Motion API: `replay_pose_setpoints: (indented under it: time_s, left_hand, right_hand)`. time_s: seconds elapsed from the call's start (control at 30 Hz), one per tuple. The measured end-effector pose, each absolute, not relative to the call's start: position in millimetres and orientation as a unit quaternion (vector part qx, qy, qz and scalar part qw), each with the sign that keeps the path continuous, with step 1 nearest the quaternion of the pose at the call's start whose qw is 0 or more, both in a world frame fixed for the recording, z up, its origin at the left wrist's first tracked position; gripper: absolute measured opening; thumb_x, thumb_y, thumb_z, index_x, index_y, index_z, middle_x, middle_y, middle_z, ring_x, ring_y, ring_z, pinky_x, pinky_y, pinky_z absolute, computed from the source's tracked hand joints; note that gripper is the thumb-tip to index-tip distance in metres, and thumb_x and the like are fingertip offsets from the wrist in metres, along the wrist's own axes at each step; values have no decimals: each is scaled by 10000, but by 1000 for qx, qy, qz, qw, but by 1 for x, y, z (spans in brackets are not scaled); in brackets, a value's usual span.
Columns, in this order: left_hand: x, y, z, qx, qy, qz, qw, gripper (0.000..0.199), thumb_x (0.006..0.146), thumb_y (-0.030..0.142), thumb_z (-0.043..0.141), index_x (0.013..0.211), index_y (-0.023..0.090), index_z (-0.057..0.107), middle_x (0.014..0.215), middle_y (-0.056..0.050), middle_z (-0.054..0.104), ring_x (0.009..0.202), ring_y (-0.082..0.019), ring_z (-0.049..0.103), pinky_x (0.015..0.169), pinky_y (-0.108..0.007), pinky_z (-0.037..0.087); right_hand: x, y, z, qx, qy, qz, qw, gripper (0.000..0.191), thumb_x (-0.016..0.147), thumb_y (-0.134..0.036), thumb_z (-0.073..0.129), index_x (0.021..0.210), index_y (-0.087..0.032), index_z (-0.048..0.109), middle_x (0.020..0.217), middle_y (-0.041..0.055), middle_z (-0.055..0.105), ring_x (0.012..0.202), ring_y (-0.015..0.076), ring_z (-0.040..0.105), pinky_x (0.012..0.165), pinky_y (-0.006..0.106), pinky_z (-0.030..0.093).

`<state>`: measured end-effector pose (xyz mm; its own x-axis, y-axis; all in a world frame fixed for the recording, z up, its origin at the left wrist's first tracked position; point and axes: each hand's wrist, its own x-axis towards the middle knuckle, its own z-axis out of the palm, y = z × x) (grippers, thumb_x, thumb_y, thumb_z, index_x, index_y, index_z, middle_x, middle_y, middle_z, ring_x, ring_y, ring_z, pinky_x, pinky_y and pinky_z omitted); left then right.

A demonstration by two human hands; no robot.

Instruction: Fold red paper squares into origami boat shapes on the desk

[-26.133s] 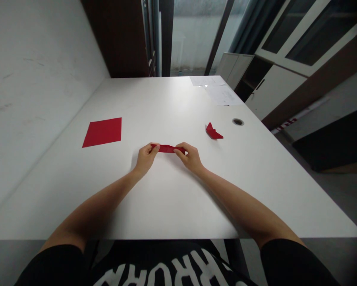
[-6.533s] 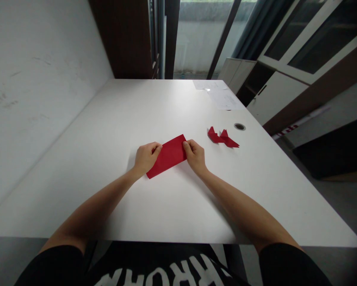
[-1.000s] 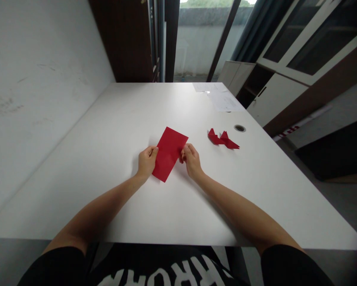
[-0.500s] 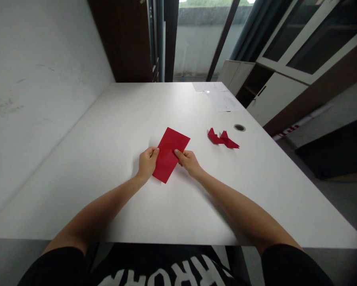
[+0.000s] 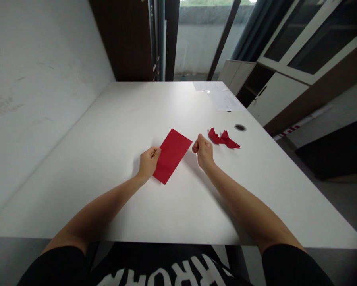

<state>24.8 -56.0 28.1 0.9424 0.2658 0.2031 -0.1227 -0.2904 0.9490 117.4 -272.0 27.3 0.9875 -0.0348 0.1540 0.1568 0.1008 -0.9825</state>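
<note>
A flat red paper rectangle (image 5: 172,155) is tilted over the white table (image 5: 124,123), its left edge pinched between the thumb and fingers of my left hand (image 5: 149,162). My right hand (image 5: 203,152) is off the paper, just to its right, with the fingers curled in; nothing shows in them. Beyond this hand, on the right, lie two folded red paper shapes (image 5: 215,137) (image 5: 229,140) with pointed tips, side by side and touching or nearly so.
White paper sheets (image 5: 226,101) lie at the table's far right corner. Near the right edge is a round cable hole (image 5: 240,127). A wall (image 5: 41,71) borders the table's left side, and white cabinets (image 5: 276,95) stand beyond its right side.
My right hand has let go of the red paper and moved right and slightly up, its fingers now curled. The paper has turned slightly and looks flatter; my left hand still holds it.
</note>
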Motion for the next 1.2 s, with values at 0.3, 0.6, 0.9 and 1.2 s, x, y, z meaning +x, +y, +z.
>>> replay_pose_setpoints:
  time_s: [0.3, 0.6, 0.9, 1.2]
  left_hand:
    - [36, -49, 18, 718, 90, 211, 657, 347, 937, 522, 594, 951, 192, 698, 865, -42, 728, 776, -177, 651, 683, -258, 504]
    - [32, -54, 21, 714, 77, 191, 669, 354, 923, 544, 612, 947, 200, 688, 869, -41, 736, 807, -189, 669, 682, -258, 508]
    - [33, -50, 29, 737, 85, 222, 633, 338, 941, 509, 577, 940, 193, 694, 857, -33, 720, 767, -167, 638, 685, -250, 488]
    - [38, -45, 29, 744, 101, 247, 613, 328, 944, 499, 573, 932, 192, 688, 839, -22, 699, 761, -158, 613, 680, -240, 466]
  right_hand:
    - [64, -240, 21, -713, -240, 227, 619, 637, 871, -757, 554, 581, -191, 518, 521, -19, 508, 490, 101, 422, 517, 263, 314]
    - [59, -234, 25, -699, -177, 186, 667, 696, 885, -819, 430, 568, -201, 485, 508, -15, 490, 485, 107, 419, 509, 268, 303]
    - [47, -228, 20, -715, -248, 275, 593, 727, 910, -808, 388, 553, -189, 523, 501, -7, 515, 479, 105, 428, 530, 270, 338]
    - [37, -223, 16, -701, -294, 332, 559, 684, 923, -770, 433, 638, -172, 602, 533, -12, 554, 504, 105, 474, 570, 255, 391]
